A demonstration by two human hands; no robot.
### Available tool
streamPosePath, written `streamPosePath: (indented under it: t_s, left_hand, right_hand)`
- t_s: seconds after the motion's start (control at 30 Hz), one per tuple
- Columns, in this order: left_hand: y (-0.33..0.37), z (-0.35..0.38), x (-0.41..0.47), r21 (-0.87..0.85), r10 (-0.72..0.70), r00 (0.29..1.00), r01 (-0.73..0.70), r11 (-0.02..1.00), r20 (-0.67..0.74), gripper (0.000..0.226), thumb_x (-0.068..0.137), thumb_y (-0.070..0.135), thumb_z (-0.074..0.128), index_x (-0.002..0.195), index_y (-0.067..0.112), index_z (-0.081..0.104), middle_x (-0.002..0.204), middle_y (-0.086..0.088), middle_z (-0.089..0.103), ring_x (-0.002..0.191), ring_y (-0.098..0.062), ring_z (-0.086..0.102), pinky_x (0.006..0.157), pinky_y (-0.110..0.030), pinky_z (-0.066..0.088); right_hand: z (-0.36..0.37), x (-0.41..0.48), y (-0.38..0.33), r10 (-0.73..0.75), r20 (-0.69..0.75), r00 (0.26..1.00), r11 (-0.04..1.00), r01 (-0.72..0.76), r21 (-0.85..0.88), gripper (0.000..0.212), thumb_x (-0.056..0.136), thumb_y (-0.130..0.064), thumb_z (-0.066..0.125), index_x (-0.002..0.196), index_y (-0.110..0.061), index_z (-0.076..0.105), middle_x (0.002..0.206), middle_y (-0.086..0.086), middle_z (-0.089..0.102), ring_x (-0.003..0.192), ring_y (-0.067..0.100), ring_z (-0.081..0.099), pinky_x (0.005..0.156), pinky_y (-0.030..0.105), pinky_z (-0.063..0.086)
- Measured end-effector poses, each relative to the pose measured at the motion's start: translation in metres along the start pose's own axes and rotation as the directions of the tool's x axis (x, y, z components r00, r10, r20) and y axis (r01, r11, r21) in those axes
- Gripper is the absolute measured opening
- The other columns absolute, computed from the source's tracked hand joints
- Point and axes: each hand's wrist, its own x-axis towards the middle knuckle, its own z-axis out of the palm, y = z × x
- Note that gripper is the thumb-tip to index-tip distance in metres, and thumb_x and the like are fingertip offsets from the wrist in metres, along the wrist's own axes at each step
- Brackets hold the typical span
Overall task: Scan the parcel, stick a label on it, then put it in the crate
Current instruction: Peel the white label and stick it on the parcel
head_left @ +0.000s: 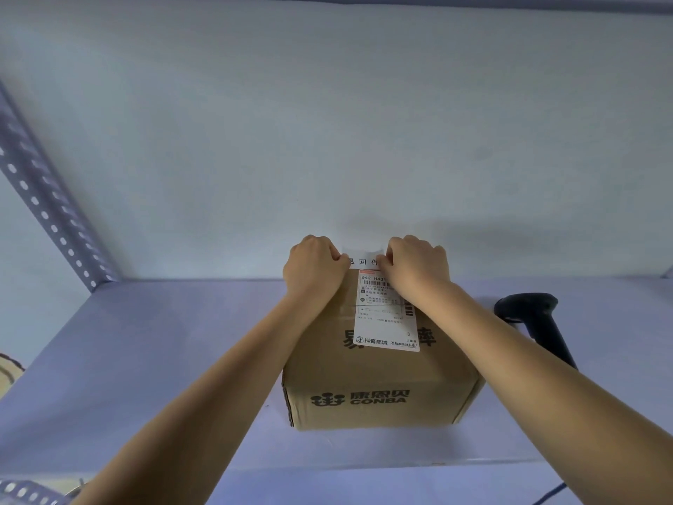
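Two hands, left hand (315, 266) and right hand (417, 264), pinch a small white label (363, 257) between closed fingertips at the far top edge of the parcel (378, 380). It sits on the shelf (145, 359), seemingly against the wall; a black scanner (539, 322) lies just right

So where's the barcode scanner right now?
The black scanner lies on the shelf to the right of the cardboard parcel, just beyond the person's right forearm, with neither hand touching it.
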Motion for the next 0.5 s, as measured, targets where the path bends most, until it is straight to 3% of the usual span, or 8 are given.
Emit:
streamPosePath:
  t_s: [0.2,0.33,0.43,0.5]
  left_hand:
    - [0.001,0.002,-0.003,0.067,0.038,0.999,-0.036,0.997,-0.022,0.019,0.086,0.027,0.057,0.086,0.010,0.064,0.104,-0.005,0.061,0.102,-0.027,0.056,0.070,-0.033,0.042]
    - [0.001,0.002,-0.007,0.102,0.069,0.996,-0.064,0.993,-0.048,0.021,0.088,0.025,0.055,0.100,0.009,0.058,0.110,-0.007,0.058,0.106,-0.026,0.052,0.073,-0.032,0.038]
    - [-0.002,-0.001,-0.011,0.161,0.240,0.971,-0.238,0.958,0.009,0.031,0.091,0.016,0.048,0.120,0.016,0.055,0.130,-0.003,0.054,0.120,-0.024,0.047,0.092,-0.034,0.036]
    - [-0.003,-0.003,-0.018,0.214,0.370,0.919,-0.392,0.895,0.136,0.041,0.094,0.015,0.041,0.133,0.021,0.052,0.147,0.003,0.045,0.137,-0.020,0.035,0.109,-0.037,0.027]
  right_hand:
    - [0.006,-0.003,0.000,0.028,-0.035,0.999,1.000,-0.027,0.010,0.033,0.098,-0.040,0.040,0.100,-0.012,0.058,0.100,0.006,0.059,0.096,0.028,0.056,0.083,0.039,0.038]
    - [0.008,-0.008,0.001,0.068,-0.110,0.992,0.995,-0.059,0.085,0.030,0.097,-0.039,0.045,0.103,-0.010,0.053,0.102,0.005,0.060,0.099,0.028,0.055,0.081,0.039,0.038]
    - [0.005,-0.014,0.003,-0.011,-0.127,0.992,0.995,0.023,0.094,0.027,0.098,-0.031,0.043,0.117,-0.015,0.053,0.120,0.003,0.058,0.114,0.026,0.050,0.091,0.039,0.034]
    - [0.002,-0.019,0.003,-0.128,-0.093,0.987,0.984,0.138,0.110,0.034,0.099,-0.026,0.039,0.130,-0.020,0.051,0.136,-0.002,0.054,0.126,0.022,0.042,0.099,0.041,0.029]
